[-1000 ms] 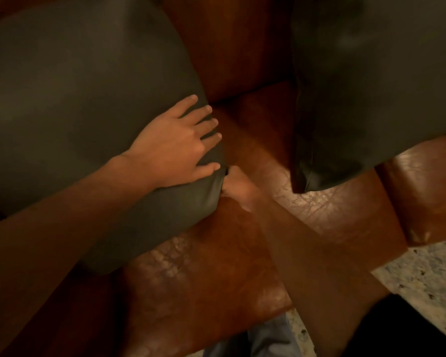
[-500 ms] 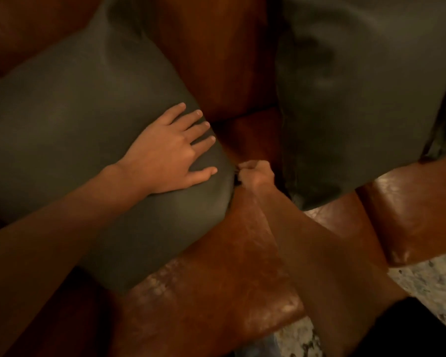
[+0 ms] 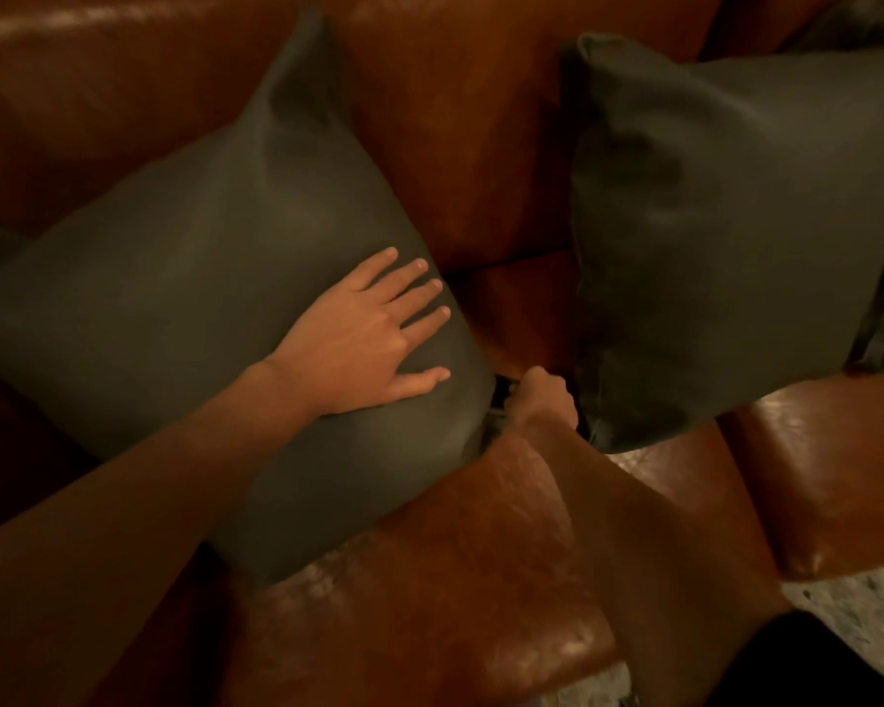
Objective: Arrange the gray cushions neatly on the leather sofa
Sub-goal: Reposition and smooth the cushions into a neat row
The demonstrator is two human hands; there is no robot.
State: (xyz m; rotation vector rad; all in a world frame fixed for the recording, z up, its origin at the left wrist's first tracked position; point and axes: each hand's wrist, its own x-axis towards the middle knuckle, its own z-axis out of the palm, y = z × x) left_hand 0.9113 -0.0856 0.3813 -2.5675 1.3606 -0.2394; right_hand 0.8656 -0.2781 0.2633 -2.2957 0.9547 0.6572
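Head view, dim warm light: two gray cushions lean on a brown leather sofa point(image 3: 430, 579), set apart with bare seat between them. The left cushion point(image 3: 200, 278) tilts against the backrest, one corner pointing up. The left hand point(image 3: 363, 334) lies flat on its face, fingers spread, pressing lightly. The right hand point(image 3: 539, 400) is curled at that cushion's lower right corner and seems to pinch the fabric there. The right cushion point(image 3: 736, 222) stands nearly upright, untouched. Both look soft, light and plump. Their smooth covers may slide on leather, so corners or edges likely give the surest hold.
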